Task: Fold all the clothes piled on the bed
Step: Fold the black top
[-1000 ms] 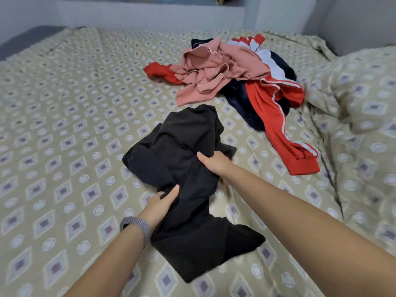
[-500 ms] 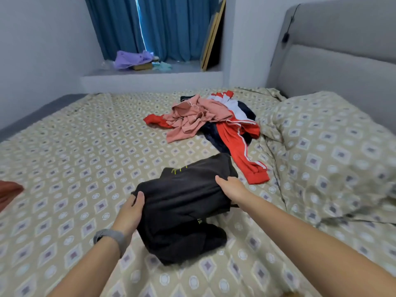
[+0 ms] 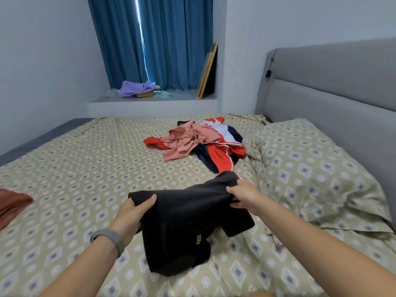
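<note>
A black garment point(image 3: 188, 221) with a small yellow print is held up off the patterned bed point(image 3: 81, 168) in front of me. My left hand point(image 3: 132, 213) grips its left upper corner, thumb on top. My right hand point(image 3: 242, 195) pinches its right upper edge, bunching the cloth. The lower part of the garment sags onto the sheet. Farther back lies a pile of clothes: a pink shirt point(image 3: 186, 140) on top of a red, white and navy jacket point(image 3: 222, 153).
A pillow point(image 3: 310, 168) in the same pattern lies to the right against the grey headboard point(image 3: 332, 93). A rust-coloured cloth point(image 3: 10, 202) shows at the left edge. Behind the bed is a window ledge point(image 3: 154, 99) with purple cloth, frames and blue curtains.
Both hands have shifted to the garment's upper edge and lifted it off the bed. My head has tilted up, bringing the curtains and headboard into view.
</note>
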The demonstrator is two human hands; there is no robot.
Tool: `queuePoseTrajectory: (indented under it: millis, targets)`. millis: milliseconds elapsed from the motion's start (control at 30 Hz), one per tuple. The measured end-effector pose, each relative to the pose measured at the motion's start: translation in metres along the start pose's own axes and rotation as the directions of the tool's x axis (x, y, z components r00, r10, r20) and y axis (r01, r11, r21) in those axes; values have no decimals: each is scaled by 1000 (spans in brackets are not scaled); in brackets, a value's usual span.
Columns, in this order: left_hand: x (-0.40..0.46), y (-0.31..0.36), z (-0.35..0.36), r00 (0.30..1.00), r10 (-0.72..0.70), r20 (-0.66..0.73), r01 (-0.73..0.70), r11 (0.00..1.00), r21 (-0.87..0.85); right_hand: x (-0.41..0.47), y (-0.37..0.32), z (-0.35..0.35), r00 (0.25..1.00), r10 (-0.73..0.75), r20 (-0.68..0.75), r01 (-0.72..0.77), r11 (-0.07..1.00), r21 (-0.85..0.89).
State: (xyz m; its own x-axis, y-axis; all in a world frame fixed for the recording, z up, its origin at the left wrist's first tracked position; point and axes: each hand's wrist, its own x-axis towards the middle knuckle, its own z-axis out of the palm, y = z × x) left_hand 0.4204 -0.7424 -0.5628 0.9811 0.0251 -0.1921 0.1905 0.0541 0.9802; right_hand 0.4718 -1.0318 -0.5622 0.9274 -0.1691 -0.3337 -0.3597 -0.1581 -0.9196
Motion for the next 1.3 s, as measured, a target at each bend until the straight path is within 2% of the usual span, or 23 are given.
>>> queuePoseTrajectory:
  millis: [100,200,267,400,467,567,600,667,700,767,800,833,900,967,1000,1067,1100,1167,1233,1300]
  targets:
    - [-3,20,-5,997,56,-50,-59,997,-51,-10,-24,-7,980,-189,-56,182,977,-108]
    - [-2,53,-5,972,191,-138,-205,974,-98,-28,-54,-16,871,-455,-185,427,887,-175]
    - [-1,81,-4,936,282,-211,-316,937,-151,-36,-70,-22,795,-566,-217,536,824,-185]
    - [3,118,-7,893,328,-309,-408,880,-243,-38,-85,-38,716,-631,-300,588,776,-228]
    - [7,117,-6,894,359,-267,-420,880,-221,-24,-76,-41,728,-649,-223,579,755,-308]
    - [28,88,-3,925,343,-166,-358,931,-70,7,-43,-27,885,-463,42,444,815,-371]
    - [39,75,-5,937,318,-144,-321,947,-2,21,-29,-21,913,-393,107,400,814,-421]
    - [62,44,-13,976,202,-83,-180,959,218,41,-5,-7,942,-260,211,334,698,-633]
    - [74,26,-18,996,84,-38,-63,920,386,49,7,-2,949,-189,252,314,610,-728]
    - [84,-12,-26,987,-163,-9,126,720,683,59,33,3,950,-107,293,307,489,-817]
    - [86,-33,-29,973,-228,-31,172,627,760,63,48,3,956,-98,276,289,471,-833]
    - [88,-55,-32,965,-257,-58,202,577,791,67,62,1,969,-93,229,245,477,-844]
    - [87,-95,-36,936,-319,-145,300,514,804,73,91,-7,991,-82,106,133,551,-824]
    - [83,-129,-40,883,-394,-257,410,377,831,74,116,-19,1000,-7,-16,-7,679,-734]
    - [77,-143,-41,859,-401,-319,449,288,846,73,128,-23,996,72,-55,-90,735,-672]
    - [69,-162,-44,843,-332,-423,492,158,856,71,153,-29,978,198,-69,-197,757,-623]
    - [65,-166,-43,839,-289,-460,514,149,845,73,165,-32,976,214,-40,-192,757,-625]
    - [65,-174,-45,853,-244,-461,509,195,838,71,177,-34,980,193,47,-141,842,-521]
    - [66,-175,-46,908,-216,-360,409,265,873,59,171,-36,956,221,192,-141,922,-359]
    - [60,-170,-46,953,-200,-227,287,366,885,45,162,-40,901,243,359,-118,934,-338]
